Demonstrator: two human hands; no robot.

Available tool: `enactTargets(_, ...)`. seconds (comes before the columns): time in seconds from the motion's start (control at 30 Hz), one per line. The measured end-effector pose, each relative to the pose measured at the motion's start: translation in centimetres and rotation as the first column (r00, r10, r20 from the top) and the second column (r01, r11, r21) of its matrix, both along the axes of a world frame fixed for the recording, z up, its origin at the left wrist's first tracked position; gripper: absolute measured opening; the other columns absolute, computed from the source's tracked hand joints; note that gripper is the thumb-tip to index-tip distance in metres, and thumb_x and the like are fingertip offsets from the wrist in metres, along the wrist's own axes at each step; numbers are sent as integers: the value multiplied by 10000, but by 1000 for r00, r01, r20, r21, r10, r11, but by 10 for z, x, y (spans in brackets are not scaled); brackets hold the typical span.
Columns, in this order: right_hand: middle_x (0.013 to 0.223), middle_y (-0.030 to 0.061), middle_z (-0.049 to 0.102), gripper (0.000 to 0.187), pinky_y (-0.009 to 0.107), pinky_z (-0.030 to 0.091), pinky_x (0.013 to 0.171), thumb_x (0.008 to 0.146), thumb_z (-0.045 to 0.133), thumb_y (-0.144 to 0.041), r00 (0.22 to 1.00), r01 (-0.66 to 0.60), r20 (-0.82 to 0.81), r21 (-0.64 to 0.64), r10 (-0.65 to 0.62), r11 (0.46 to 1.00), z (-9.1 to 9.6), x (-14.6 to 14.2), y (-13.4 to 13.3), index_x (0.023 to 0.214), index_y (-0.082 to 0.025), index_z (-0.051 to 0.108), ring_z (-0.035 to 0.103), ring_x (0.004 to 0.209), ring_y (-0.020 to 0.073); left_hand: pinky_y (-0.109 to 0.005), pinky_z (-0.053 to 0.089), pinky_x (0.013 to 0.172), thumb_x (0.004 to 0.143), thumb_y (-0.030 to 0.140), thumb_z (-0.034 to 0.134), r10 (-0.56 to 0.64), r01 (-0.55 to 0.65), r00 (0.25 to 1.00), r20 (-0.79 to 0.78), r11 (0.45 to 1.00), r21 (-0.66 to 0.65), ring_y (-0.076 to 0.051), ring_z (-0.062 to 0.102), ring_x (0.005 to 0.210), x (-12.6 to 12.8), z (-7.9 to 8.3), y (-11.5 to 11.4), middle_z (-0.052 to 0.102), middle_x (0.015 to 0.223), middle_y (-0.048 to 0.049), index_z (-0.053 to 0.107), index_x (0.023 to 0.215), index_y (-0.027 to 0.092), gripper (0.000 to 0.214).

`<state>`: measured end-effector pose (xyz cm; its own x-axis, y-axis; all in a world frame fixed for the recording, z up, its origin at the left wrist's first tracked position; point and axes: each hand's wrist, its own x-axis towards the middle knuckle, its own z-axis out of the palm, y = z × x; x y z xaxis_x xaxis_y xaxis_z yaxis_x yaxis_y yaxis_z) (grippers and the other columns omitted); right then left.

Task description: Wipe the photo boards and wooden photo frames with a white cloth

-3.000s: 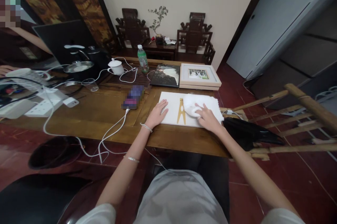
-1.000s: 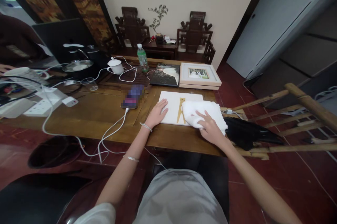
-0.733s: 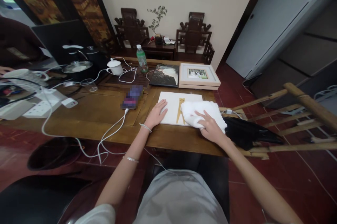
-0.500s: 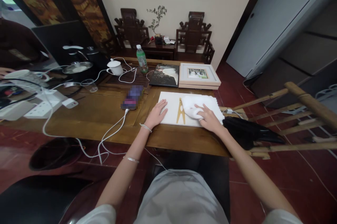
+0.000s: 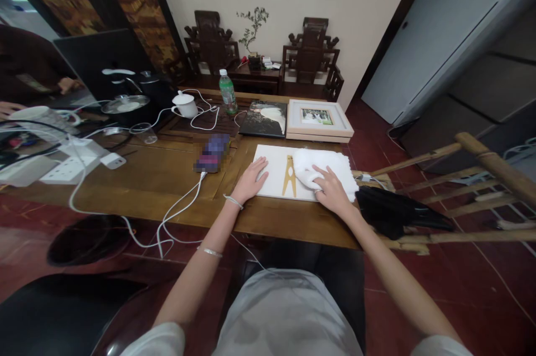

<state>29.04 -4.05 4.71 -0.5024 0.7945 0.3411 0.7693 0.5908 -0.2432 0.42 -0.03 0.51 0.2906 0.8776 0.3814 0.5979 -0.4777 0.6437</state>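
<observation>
A white board (image 5: 272, 172) with a gold compass-like or letter A shape (image 5: 289, 177) on its face lies flat on the wooden table (image 5: 288, 222). My left hand (image 5: 251, 178) rests palm down over the board's left edge, fingers stretched out. On the board's right half is a bunched white cloth (image 5: 341, 169), fluffy like a towel. My right hand (image 5: 333, 189) presses on it and grips a fold at its near side. Part of the board is hidden under the cloth.
Behind the board lie a dark photo panel (image 5: 263, 120) and a framed photo (image 5: 318, 128). A phone (image 5: 211, 154) with a white cable is at the left, near a green bottle (image 5: 227, 92) and lidded cup (image 5: 184, 105). A bamboo rack (image 5: 494, 163) stands right.
The cloth and my right hand have shifted very slightly right on the board. My left hand stays put. A co-worker's hand now shows beside the laptop at the far left.
</observation>
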Motion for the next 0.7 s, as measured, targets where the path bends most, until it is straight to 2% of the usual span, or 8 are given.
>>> enactTargets(0.23, 1314, 113, 595, 353, 585, 260, 1131, 623, 445, -2, 999, -49, 3, 38, 48, 998, 0, -1, -34, 822, -195, 663, 415, 1338, 294, -466, 279, 1160, 914, 376, 431, -8, 8, 1000, -15, 1000, -6, -267, 391, 1372, 0, 3, -1, 477, 1427, -171, 555, 1290, 91, 488)
enactTargets(0.33, 1303, 111, 603, 358, 573, 272, 1128, 615, 442, -7, 997, -72, 24, 39, 71, 997, 0, 2, -34, 826, -195, 662, 426, 1331, 288, -473, 275, 1161, 913, 375, 441, -8, 8, 1000, -5, 1000, -13, -269, 387, 1375, 0, 4, -2, 480, 1430, -153, 559, 1289, 117, 471)
enactTargets(0.43, 1281, 130, 617, 362, 546, 273, 1133, 607, 450, -21, 998, -56, 33, 14, 56, 998, 0, 4, -17, 837, -187, 675, 447, 1317, 279, -471, 273, 1164, 915, 380, 439, -3, 3, 1000, -5, 1000, -14, -262, 384, 1377, 0, 4, -2, 481, 1434, -133, 560, 1290, 138, 463)
enactTargets(0.53, 1298, 165, 597, 393, 545, 274, 1128, 614, 465, -38, 1000, -18, 22, 9, 17, 1000, 0, 4, 11, 911, -162, 691, 466, 1301, 291, -463, 270, 1166, 914, 387, 440, -8, 8, 1000, -1, 1000, -15, -259, 384, 1377, -1, 3, -1, 484, 1433, -129, 559, 1292, 142, 466)
enactTargets(0.7, 1290, 177, 600, 428, 558, 264, 1122, 648, 463, -43, 999, 32, -10, 14, -32, 999, 1, 1, 53, 999, -138, 690, 467, 1299, 297, -458, 282, 1160, 913, 376, 438, -8, 7, 1000, -9, 1000, -6, -265, 395, 1370, -2, 2, 0, 486, 1424, -159, 558, 1287, 106, 476)
